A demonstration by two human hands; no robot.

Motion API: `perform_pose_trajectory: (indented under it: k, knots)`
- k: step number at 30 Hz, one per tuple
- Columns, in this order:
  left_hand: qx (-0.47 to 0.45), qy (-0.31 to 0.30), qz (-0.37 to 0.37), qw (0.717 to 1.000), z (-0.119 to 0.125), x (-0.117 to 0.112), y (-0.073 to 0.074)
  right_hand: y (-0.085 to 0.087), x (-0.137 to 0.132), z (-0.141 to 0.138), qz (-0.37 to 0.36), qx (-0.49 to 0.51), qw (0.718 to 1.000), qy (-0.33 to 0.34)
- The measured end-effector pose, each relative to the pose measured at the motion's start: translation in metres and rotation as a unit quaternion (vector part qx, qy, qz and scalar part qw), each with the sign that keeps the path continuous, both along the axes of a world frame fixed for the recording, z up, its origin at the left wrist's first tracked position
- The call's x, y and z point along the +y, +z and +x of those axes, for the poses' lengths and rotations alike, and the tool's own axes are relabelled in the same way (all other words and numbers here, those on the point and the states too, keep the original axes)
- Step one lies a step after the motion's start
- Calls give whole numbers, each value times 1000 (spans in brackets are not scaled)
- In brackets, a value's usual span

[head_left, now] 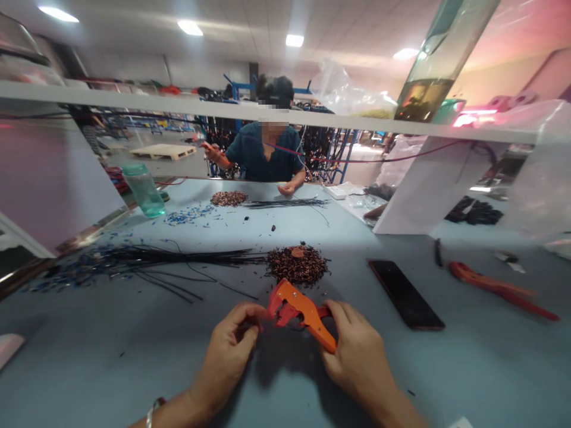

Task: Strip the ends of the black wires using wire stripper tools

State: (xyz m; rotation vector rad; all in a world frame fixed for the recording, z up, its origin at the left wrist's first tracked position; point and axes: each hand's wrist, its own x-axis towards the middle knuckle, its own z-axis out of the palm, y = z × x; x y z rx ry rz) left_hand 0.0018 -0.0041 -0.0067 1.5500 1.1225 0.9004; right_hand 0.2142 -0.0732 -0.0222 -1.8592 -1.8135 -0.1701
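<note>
The right hand (pixel 358 342) grips the orange tool (pixel 307 309) by its handles above the worktop (pixel 147 356), presumably so its head faces the left hand (pixel 232 345). That hand's fingers curl inward; whether they pinch anything is unclear.

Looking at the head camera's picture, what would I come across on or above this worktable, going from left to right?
Going by their middles: green bottle → left hand → orange-and-red hand tool → right hand → black phone → red tool.
</note>
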Motion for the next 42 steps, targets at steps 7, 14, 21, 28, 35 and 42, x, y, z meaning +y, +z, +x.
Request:
perform_pose_trajectory:
  k: [7, 14, 21, 28, 35, 42]
  knots:
    - [-1, -4, -8, 1000, 0, 0, 2, -2, 0, 0, 9, 17, 1000, 1]
    - [7, 6, 9, 1000, 1, -2, 1, 0, 2, 5, -28, 56, 998, -27]
    - [14, 15, 18, 1000, 2, 0, 3, 3, 4, 8, -62, 61, 995, -46]
    - [19, 2, 34, 999, 2, 0, 2, 0, 3, 6, -69, 41, 996, -37]
    - [22, -6, 53, 998, 1, 1, 0, 0, 3, 4, -74, 21, 997, -27]
    - [33, -9, 53, 998, 2, 1, 2, 3, 2, 2, -99, 35, 994, -29]
